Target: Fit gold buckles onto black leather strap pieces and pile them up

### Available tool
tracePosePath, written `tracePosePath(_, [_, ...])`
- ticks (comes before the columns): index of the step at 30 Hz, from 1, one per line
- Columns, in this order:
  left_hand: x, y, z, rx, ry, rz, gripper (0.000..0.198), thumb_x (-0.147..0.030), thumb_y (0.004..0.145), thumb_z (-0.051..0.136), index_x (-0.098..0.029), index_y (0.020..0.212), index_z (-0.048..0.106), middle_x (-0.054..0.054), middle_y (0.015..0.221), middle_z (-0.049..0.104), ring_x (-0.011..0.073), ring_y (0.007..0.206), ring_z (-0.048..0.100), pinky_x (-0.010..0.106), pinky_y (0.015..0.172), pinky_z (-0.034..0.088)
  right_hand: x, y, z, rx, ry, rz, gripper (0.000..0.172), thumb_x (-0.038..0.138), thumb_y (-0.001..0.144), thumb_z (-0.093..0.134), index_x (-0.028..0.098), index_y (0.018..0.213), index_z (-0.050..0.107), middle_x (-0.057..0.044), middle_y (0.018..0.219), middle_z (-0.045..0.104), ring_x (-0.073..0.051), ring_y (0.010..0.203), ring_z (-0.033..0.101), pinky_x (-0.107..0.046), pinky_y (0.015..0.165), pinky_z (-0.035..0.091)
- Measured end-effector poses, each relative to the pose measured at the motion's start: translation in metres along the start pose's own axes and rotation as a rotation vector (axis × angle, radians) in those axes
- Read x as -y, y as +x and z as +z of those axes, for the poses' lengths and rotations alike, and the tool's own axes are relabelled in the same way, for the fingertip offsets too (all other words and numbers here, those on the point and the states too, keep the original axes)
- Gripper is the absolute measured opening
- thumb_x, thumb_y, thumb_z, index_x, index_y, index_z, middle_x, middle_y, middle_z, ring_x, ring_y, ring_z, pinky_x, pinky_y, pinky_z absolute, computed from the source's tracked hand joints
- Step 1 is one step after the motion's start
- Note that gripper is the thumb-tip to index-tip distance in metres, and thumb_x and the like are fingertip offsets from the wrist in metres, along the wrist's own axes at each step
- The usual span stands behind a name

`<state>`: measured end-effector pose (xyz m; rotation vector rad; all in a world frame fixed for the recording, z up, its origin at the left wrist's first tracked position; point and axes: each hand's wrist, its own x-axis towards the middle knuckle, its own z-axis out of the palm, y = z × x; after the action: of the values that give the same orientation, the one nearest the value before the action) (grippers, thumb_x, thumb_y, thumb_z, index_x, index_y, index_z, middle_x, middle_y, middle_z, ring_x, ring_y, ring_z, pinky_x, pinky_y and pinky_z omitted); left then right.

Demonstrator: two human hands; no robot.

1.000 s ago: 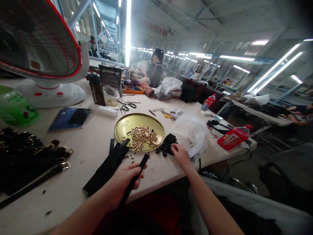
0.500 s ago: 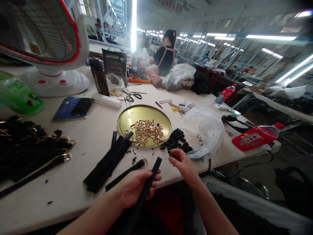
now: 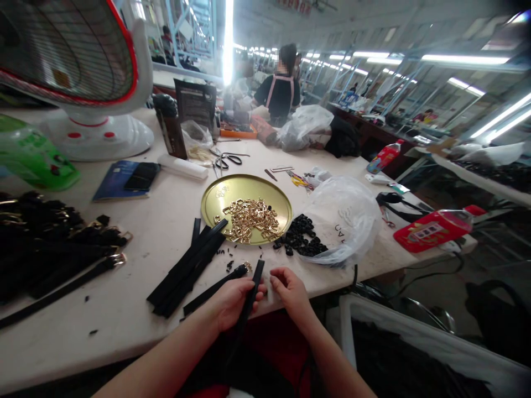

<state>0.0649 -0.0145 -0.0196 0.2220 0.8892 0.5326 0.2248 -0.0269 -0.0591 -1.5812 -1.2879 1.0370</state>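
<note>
At the near edge of the pale surface (image 3: 136, 287), the left hand (image 3: 232, 301) is closed around a flat black strap (image 3: 258, 272) whose squared tip stands up just beside the right hand (image 3: 290, 290), its fingers pinched narrow on something too small to make out. Farther in lie a loose bundle of matte straps (image 3: 186, 265) and a heap of small black loops (image 3: 301, 242). Beyond them, a round brass-coloured tray (image 3: 232, 190) holds shiny gold buckles (image 3: 251, 220), with a crinkled clear bag (image 3: 344, 215) to its right.

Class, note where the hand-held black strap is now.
Head view: the black strap is at the near table edge, gripped in the left hand, with the right hand just right of its top end and the gold tray beyond.
</note>
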Motion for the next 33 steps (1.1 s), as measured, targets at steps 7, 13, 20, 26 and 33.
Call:
tracePosePath(7, [0.011, 0.008, -0.007, -0.013, 0.062, 0.126, 0.016, -0.009, 0.076, 0.049, -0.011, 0.091, 0.054, 0.008, 0.079, 0.063, 0.0117, 0.063, 0.062, 0.02, 0.054, 0.048, -0.004, -0.021, -0.002, -0.107, -0.34, -0.278, 0.019, 0.031, 0.079, 0.048, 0.018, 0.09, 0.056, -0.007, 0.087, 0.059, -0.022, 0.083, 0.055, -0.035, 0.074, 0.044])
tracePosePath(13, [0.017, 0.006, -0.007, -0.076, 0.095, 0.211, 0.016, -0.011, 0.078, 0.048, -0.012, 0.093, 0.053, 0.007, 0.078, 0.063, 0.012, 0.065, 0.063, 0.021, 0.057, 0.05, -0.015, -0.039, -0.001, -0.089, -0.819, -0.494, 0.018, 0.029, 0.084, 0.044, 0.021, 0.085, 0.061, -0.007, 0.081, 0.056, -0.021, 0.076, 0.05, -0.034, 0.07, 0.038])
tracePosePath(20, [0.024, 0.002, -0.009, -0.108, 0.118, 0.274, 0.016, -0.011, 0.079, 0.047, -0.013, 0.093, 0.054, 0.004, 0.071, 0.061, 0.0093, 0.057, 0.06, 0.018, 0.053, 0.048, -0.015, -0.017, 0.016, -0.17, -0.877, -0.45, 0.024, 0.025, 0.087, 0.039, 0.019, 0.077, 0.059, -0.006, 0.071, 0.054, -0.019, 0.069, 0.049, -0.03, 0.065, 0.034])
tracePosePath(26, [0.024, -0.011, -0.018, -0.111, 0.105, 0.225, 0.019, -0.012, 0.077, 0.051, -0.013, 0.096, 0.056, 0.005, 0.07, 0.062, 0.0123, 0.06, 0.061, 0.021, 0.053, 0.049, -0.011, -0.017, 0.007, -0.205, -0.763, -0.429, 0.029, 0.026, 0.09, 0.03, 0.016, 0.091, 0.057, -0.006, 0.08, 0.055, -0.017, 0.076, 0.053, -0.027, 0.068, 0.039])
tracePosePath(33, [0.019, -0.02, -0.016, -0.022, -0.002, 0.092, 0.017, -0.016, 0.079, 0.048, -0.011, 0.094, 0.055, 0.004, 0.071, 0.061, 0.0126, 0.06, 0.061, 0.025, 0.057, 0.05, 0.004, -0.03, 0.005, 0.04, -0.804, -0.371, 0.023, 0.021, 0.083, 0.043, 0.019, 0.102, 0.057, -0.007, 0.087, 0.057, -0.018, 0.078, 0.054, -0.027, 0.07, 0.04])
